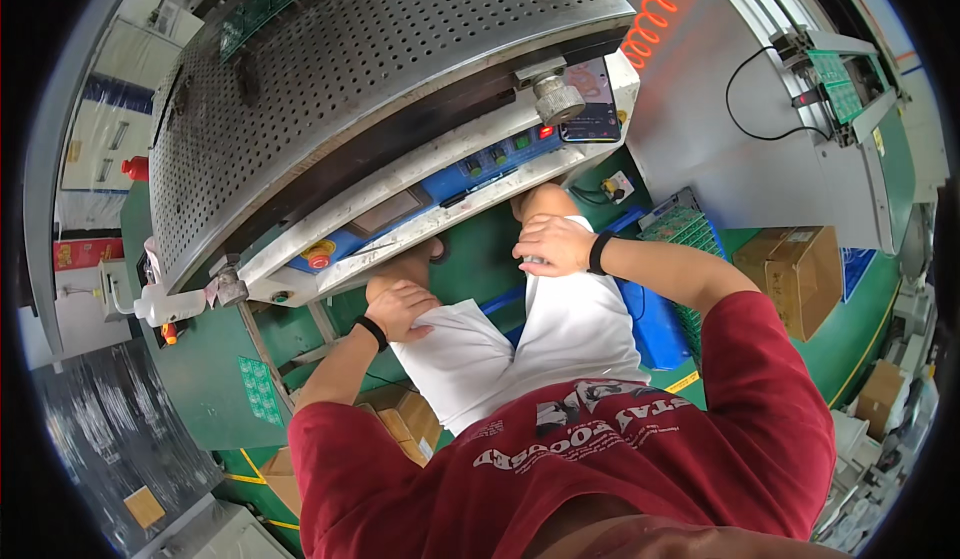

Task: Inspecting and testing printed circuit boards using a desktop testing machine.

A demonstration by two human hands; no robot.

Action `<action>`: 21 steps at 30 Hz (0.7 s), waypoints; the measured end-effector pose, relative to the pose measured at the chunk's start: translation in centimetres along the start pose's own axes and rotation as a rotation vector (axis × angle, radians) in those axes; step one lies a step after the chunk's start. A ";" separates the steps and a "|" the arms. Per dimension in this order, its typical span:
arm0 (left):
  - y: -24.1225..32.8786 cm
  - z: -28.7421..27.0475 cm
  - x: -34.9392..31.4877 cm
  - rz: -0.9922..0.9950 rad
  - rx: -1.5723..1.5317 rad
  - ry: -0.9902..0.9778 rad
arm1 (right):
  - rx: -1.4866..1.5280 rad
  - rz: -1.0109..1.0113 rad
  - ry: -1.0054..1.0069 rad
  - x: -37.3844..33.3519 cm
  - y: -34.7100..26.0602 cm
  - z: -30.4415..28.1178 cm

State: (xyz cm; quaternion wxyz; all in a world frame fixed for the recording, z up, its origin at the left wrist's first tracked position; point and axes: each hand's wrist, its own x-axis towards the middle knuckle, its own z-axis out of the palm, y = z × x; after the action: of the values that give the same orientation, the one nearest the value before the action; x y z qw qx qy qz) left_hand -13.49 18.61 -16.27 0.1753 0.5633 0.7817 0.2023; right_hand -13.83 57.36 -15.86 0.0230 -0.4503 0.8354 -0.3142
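My left hand (pixel 400 311) lies on my left knee, at the hem of my white shorts (pixel 462 357), with its fingers stretched over the leg and nothing seen in them. On my right knee rests my right hand (pixel 556 244), also laid over the leg with its fingers drawn out along it. Each wrist wears a black band. In front of both knees, and apart from the hands, stands a machine with a perforated metal top (pixel 400 59) and a blue control panel (pixel 430 194). A phone (pixel 592 99) with a lit screen leans at the panel's right end.
A white plastic bottle (pixel 170 304) stands left of the machine, near a green circuit board sheet (pixel 260 391). Right of my leg are a blue crate (pixel 655 324), a green rack (pixel 690 234) and a cardboard box (pixel 795 274). An orange coiled hose (pixel 655 14) hangs behind.
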 end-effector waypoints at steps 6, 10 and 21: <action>0.3 -0.2 -0.1 0.001 0.009 0.031 | 0.004 0.007 0.002 -0.1 -0.1 -0.1; 0.5 0.0 -0.2 0.003 0.019 0.052 | 0.002 0.006 -0.002 0.0 -0.1 -0.1; 0.5 -0.2 -0.2 -0.010 0.022 0.057 | -0.005 0.043 -0.057 -0.1 -0.1 -0.1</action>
State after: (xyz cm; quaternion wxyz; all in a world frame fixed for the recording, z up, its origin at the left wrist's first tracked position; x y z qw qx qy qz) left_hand -13.11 18.49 -15.85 0.1479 0.5553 0.7913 0.2089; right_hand -13.76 57.47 -15.74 0.0526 -0.4410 0.8447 -0.2988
